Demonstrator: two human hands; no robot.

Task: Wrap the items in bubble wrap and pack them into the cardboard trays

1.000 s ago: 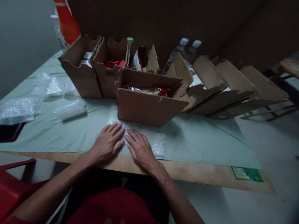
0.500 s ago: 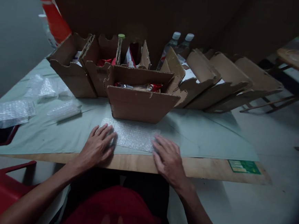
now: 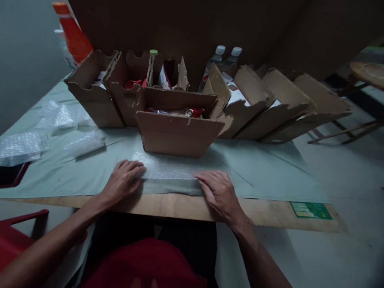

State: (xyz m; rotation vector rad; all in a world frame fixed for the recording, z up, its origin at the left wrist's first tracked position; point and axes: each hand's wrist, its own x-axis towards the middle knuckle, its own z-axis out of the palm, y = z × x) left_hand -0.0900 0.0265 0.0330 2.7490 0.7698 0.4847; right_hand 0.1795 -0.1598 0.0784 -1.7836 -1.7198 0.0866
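Observation:
A clear sheet of bubble wrap [image 3: 168, 166] lies across the cloth in front of the nearest cardboard box. At its left end my left hand [image 3: 125, 181] has its fingers curled together on the near corner. My right hand [image 3: 216, 191] pinches the opposite near corner, fingertips pressed together. Between the hands the near edge runs straight and looks slightly raised or folded over. Just behind the sheet stands the open cardboard box [image 3: 179, 136], with red and shiny wrapped items [image 3: 194, 112] inside.
Several bubble-wrapped pieces [image 3: 22, 146] and a phone [image 3: 8, 176] lie at the left. Behind stands a row of cardboard boxes [image 3: 92, 100], with bottles [image 3: 232, 58] and an orange-red container [image 3: 74, 35] farther back. A green label [image 3: 311, 210] is on the table's right front edge. A red stool [image 3: 1, 244] is lower left.
My fingers have gone from lying spread on the sheet to gripping its near corners. The near edge of the bubble wrap has shifted away from me, so the sheet looks narrower.

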